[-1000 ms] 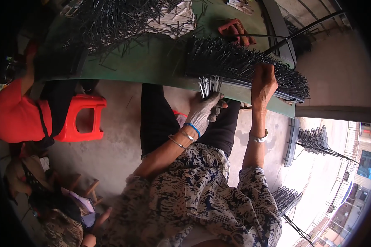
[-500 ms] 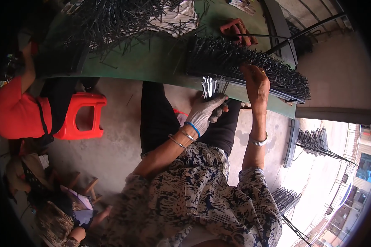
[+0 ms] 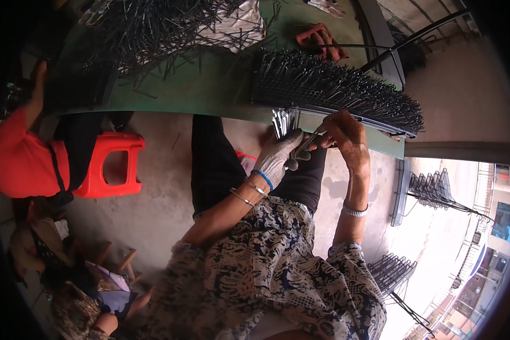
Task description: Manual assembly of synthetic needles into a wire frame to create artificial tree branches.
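Note:
My gloved left hand (image 3: 280, 156) is closed around a bundle of thin metal rods (image 3: 283, 122), whose shiny, flattened ends stick up past the thumb. Beside it, my bare right hand (image 3: 345, 138) pinches a thin dark rod (image 3: 318, 131) close to the left fingers. Just beyond both hands, a long rack (image 3: 340, 85) at the table edge stands densely filled with upright dark rods. The right fingertips are partly hidden by the rods and by the hand itself.
A tangled heap of dark rods (image 3: 147, 34) lies on white cloth on the green table (image 3: 181, 96). A reddish rag (image 3: 323, 42) lies behind the rack. At left are a red stool (image 3: 131, 167) and a person in red (image 3: 28, 153); another person sits lower left.
My right hand has come away from the rack, down and slightly left, to the bundle, and a rod now shows at its fingers. My left hand keeps its grip on the bundle.

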`<state>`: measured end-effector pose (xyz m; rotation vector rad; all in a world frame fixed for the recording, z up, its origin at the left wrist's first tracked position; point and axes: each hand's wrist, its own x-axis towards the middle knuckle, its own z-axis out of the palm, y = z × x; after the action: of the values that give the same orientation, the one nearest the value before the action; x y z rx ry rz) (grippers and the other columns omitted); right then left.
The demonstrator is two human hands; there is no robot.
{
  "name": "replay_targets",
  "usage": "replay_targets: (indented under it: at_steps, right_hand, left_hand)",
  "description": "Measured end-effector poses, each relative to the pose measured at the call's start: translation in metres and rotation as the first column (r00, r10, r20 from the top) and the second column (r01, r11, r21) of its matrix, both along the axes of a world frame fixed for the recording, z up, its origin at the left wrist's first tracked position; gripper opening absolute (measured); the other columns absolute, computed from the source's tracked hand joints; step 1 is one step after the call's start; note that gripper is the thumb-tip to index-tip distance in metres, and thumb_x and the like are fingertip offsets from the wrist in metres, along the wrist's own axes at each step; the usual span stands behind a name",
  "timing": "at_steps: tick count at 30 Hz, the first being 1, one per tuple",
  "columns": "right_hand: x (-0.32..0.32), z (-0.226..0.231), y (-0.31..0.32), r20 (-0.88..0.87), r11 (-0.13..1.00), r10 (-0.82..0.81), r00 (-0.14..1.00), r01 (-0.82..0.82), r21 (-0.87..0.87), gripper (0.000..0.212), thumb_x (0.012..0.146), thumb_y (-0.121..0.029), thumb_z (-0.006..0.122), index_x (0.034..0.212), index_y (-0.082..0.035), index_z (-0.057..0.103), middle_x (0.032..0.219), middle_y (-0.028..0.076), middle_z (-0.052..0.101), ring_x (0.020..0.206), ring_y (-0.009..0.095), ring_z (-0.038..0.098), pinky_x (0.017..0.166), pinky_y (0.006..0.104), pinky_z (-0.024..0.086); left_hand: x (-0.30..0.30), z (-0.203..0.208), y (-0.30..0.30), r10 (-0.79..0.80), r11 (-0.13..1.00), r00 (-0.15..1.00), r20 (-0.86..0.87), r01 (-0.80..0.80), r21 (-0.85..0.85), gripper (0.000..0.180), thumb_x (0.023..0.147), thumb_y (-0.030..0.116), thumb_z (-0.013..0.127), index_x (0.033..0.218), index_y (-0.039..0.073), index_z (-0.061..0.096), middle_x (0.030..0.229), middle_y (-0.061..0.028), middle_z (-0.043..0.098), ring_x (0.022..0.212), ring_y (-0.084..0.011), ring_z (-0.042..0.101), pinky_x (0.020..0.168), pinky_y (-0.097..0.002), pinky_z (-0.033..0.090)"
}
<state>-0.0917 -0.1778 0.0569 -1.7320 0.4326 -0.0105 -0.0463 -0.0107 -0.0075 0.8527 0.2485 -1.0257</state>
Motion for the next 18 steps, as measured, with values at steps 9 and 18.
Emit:
replay_targets:
  at_steps: [9,18]
  right_hand:
    - [0.025,-0.019,-0.023,0.528,0.751,-0.347,0.775,0.567,-0.339,0.006,0.095,-0.005,0.059,0.097,0.001,0.061,0.077,0.006,0.066,0.063,0.01,0.062,0.059,0.0228,0.048]
    - [0.03,-0.027,-0.023,0.528,0.733,-0.35,0.774,0.577,-0.36,0.008,0.095,-0.007,0.059,0.099,0.001,0.059,0.083,0.009,0.069,0.064,0.011,0.066,0.056,0.0243,0.052]
  left_hand:
    - [0.019,0.0,-0.007,0.11,0.994,0.994,0.017,-0.11,0.009,0.024,0.098,0.029,0.059,0.107,0.007,0.064,0.093,-0.0094,0.072,0.07,-0.0149,0.07,0.049,-0.0248,0.051]
    - [0.024,-0.027,-0.009,0.195,0.979,0.974,-0.118,-0.201,-0.042,0.02,0.099,0.023,0.057,0.103,0.005,0.062,0.084,-0.0091,0.07,0.067,-0.0165,0.068,0.051,-0.0295,0.057]
